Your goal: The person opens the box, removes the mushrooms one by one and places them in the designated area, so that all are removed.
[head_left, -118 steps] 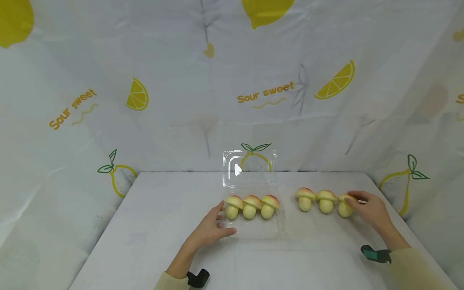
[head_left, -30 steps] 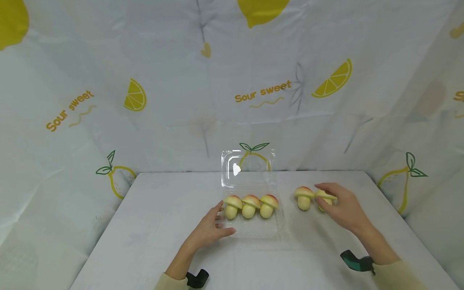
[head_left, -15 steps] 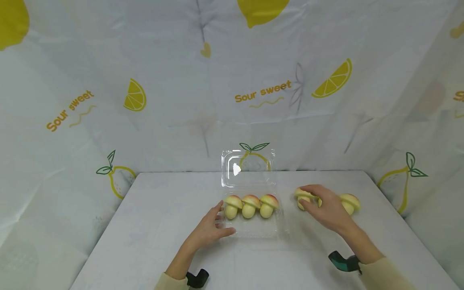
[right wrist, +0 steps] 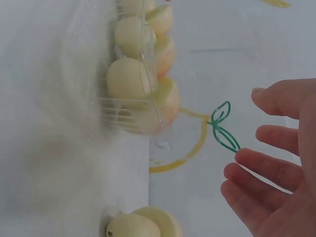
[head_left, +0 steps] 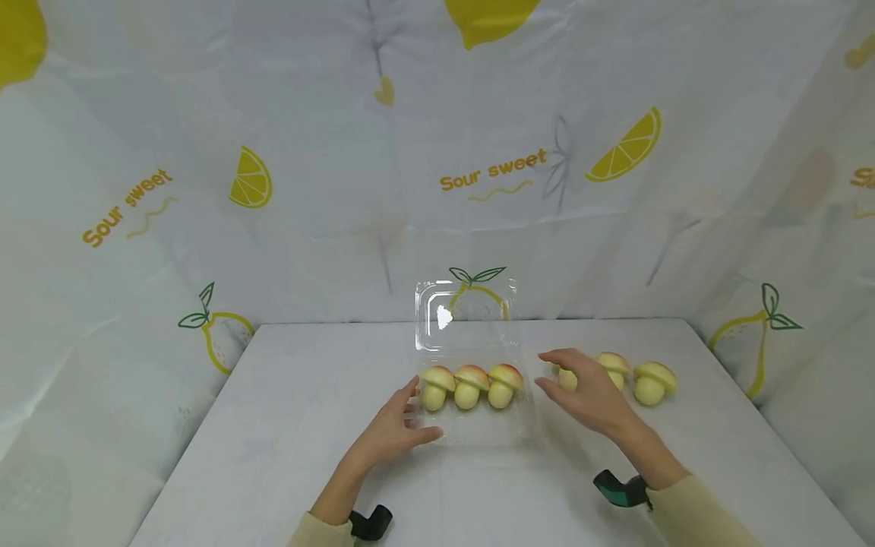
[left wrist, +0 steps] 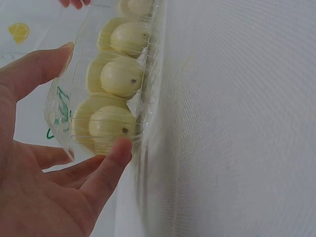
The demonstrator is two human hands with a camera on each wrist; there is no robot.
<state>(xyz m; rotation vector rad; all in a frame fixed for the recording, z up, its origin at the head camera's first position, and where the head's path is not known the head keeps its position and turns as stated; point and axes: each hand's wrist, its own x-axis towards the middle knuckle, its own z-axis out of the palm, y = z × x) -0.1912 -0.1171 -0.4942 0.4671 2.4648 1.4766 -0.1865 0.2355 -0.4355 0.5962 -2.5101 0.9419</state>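
A clear plastic clamshell container [head_left: 478, 433] stands mid-table, its lid [head_left: 437, 334] raised at the back. Inside, three mushroom-shaped pieces [head_left: 502, 385], pale yellow with reddish caps, stand in a row along the rear. My left hand [head_left: 393, 431] holds the container's front left corner, thumb on the front edge and fingers along the left side. Between container and a second row of mushrooms, my right hand [head_left: 595, 395] hovers with fingers spread and nothing held. It partly covers the nearest mushroom [head_left: 567, 379]; the middle mushroom [head_left: 614, 366] and right mushroom [head_left: 652, 382] show beyond it.
A white cloth covers the table [head_left: 273, 410]. Behind it hangs a white curtain [head_left: 342, 190] printed with lemons and lettering. Dark camera mounts [head_left: 371, 523] are strapped at both wrists.
My right hand has passed leftward along the loose row, from the far-right mushroom to the gap beside the container. The mushrooms stay in place. My left hand has kept its hold.
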